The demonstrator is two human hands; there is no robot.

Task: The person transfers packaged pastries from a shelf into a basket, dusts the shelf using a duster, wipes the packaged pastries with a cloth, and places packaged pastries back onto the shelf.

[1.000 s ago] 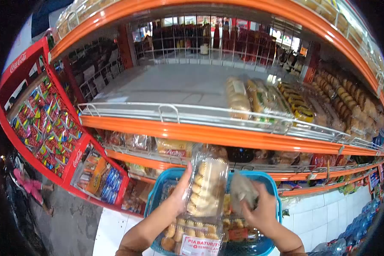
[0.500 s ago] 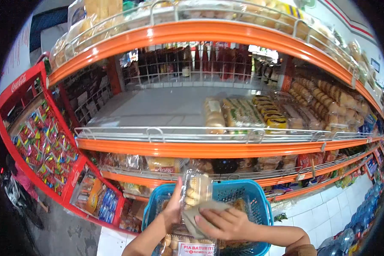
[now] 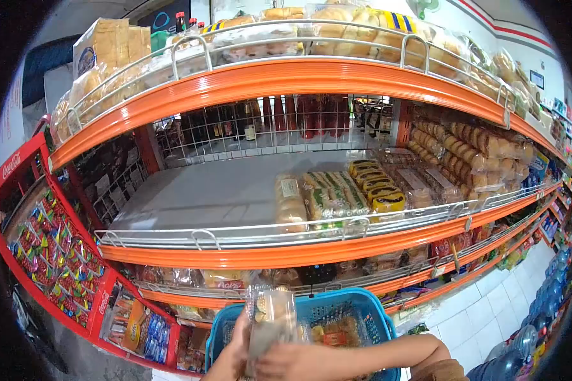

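Observation:
My left hand (image 3: 237, 338) grips the side of a clear plastic pack of pale round pastries (image 3: 274, 306), held tilted over the left part of a blue plastic basket (image 3: 356, 293). My right hand (image 3: 295, 362) is closed on a grey cloth (image 3: 268, 341), which lies against the front of the pack. Both the cloth and right fingers are blurred by motion. Inside the basket, to the right of the pack, lies another clear pack (image 3: 335, 334) with brown contents and an orange label.
Behind the basket rises an orange-edged shelf rack (image 3: 267, 255) with wire guards. Its middle shelf carries bagged breads (image 3: 333, 195) and stacked rolls (image 3: 470, 149). A red Coca-Cola stand (image 3: 102, 305) holds sachets at left. Large blue water bottles (image 3: 521, 346) line the floor at right.
The view has tilted up, so shelves, basket and hands sit lower in the picture. My right hand and the cloth have shifted down and left against the pack. The red-lettered label has left view.

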